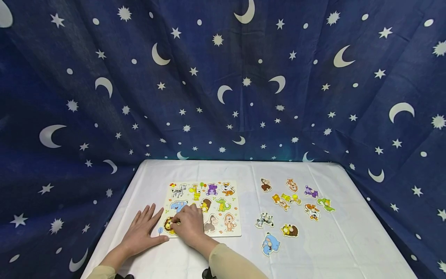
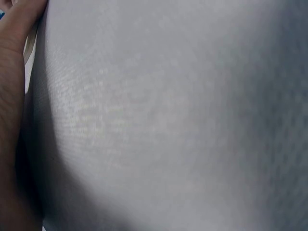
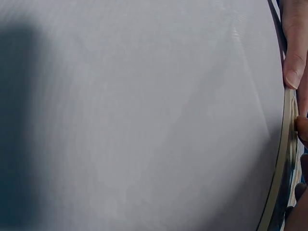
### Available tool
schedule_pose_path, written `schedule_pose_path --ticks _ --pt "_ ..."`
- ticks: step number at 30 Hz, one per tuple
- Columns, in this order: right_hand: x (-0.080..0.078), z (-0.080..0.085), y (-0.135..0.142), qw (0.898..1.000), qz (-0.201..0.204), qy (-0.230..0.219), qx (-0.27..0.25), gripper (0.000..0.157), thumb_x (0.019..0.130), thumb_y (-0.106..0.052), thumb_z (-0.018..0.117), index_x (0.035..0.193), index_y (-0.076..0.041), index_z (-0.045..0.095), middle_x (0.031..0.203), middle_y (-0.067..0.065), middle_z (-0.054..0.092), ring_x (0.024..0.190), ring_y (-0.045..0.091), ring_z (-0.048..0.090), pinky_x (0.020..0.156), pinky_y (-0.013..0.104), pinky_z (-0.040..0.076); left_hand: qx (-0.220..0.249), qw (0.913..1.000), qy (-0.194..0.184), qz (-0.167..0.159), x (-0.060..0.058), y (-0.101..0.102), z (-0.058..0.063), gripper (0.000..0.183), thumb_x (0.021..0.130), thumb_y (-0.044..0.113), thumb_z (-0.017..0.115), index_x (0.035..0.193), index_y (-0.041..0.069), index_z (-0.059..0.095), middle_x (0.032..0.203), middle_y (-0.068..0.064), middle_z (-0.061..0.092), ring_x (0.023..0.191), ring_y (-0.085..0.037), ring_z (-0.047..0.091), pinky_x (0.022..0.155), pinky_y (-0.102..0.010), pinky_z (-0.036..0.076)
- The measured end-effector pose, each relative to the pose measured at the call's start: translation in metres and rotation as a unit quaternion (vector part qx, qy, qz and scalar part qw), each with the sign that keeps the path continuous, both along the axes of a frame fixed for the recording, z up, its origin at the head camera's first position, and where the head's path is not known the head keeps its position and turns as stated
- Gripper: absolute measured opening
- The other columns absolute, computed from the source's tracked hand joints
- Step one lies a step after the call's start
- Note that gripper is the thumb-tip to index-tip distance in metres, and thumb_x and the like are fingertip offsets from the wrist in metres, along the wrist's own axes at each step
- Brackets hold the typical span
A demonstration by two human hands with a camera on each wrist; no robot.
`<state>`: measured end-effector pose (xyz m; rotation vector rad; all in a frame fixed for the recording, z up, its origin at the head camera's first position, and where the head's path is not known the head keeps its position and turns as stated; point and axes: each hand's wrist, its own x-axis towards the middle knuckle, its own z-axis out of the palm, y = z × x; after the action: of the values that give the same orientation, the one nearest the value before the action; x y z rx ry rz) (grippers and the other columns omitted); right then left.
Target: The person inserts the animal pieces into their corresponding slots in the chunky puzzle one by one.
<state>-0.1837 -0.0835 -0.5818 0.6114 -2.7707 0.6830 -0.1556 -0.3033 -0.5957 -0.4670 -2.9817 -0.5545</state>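
Observation:
A white animal puzzle board (image 1: 238,209) lies on the table. A lion puzzle piece (image 1: 168,225) sits at its front left corner, looking darker and bolder than the pale gorilla and monkey pictures beside it. My right hand (image 1: 191,224) reaches across the board, with curled fingers and thumb pinching the lion's right side; it covers part of the front and middle rows. Spread flat just left of the board, my left hand (image 1: 141,230) has its thumb at the front edge. The right wrist view catches a thumb (image 3: 293,72) at the board's edge.
Several loose animal pieces lie right of the board, including an elephant (image 1: 270,244), a zebra (image 1: 265,220), a hedgehog (image 1: 290,230), a tiger (image 1: 312,212) and a crocodile (image 1: 325,204). A white cloth (image 1: 334,248) covers the table. Behind hangs a dark blue curtain (image 1: 216,66) with moons and stars.

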Motion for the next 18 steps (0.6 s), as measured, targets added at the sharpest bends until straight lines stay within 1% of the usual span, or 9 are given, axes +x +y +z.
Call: schedule_pose_path --ticks 3,5,10,18 --pt "0.0007 -0.0009 -0.0015 1.000 -0.005 0.000 0.003 0.009 0.083 -0.048 0.080 0.085 -0.039 0.079 0.087 -0.020 0.055 0.088 0.006 0.044 0.078 0.027 0.037 -0.004 1.0000 -0.004 0.002 -0.0003 -0.0004 0.0000 0.106 0.078 0.077 0.070 0.158 0.014 0.042 0.166 -0.022 0.025 0.153 -0.044 0.016 0.125 -0.054 0.004" --pt "0.0009 -0.0009 -0.0018 1.000 -0.008 0.002 0.004 0.010 0.083 -0.048 0.081 0.085 -0.039 0.080 0.087 -0.020 0.055 0.088 0.006 0.044 0.078 0.027 0.037 -0.004 1.0000 -0.004 0.003 -0.0004 -0.0002 0.0010 0.106 0.078 0.077 0.070 0.158 0.014 0.041 0.166 -0.022 0.025 0.153 -0.044 0.016 0.124 -0.056 0.006" --pt "0.0007 -0.0013 -0.0016 1.000 -0.012 0.012 0.006 0.010 0.082 -0.049 0.082 0.084 -0.039 0.079 0.084 -0.020 0.053 0.085 0.007 0.042 0.075 0.027 0.035 -0.002 1.0000 -0.006 0.005 -0.0003 0.0016 0.0044 0.106 0.078 0.077 0.070 0.158 0.014 0.042 0.165 -0.023 0.026 0.152 -0.044 0.017 0.122 -0.059 0.010" --pt "0.0010 -0.0018 -0.0014 1.000 -0.011 0.017 0.024 0.011 0.081 -0.050 0.082 0.084 -0.040 0.079 0.081 -0.020 0.051 0.083 0.007 0.041 0.073 0.027 0.034 -0.003 0.9999 -0.010 0.005 0.0000 0.0021 0.0043 0.105 0.078 0.077 0.070 0.158 0.016 0.042 0.165 -0.022 0.026 0.153 -0.044 0.017 0.123 -0.059 0.010"
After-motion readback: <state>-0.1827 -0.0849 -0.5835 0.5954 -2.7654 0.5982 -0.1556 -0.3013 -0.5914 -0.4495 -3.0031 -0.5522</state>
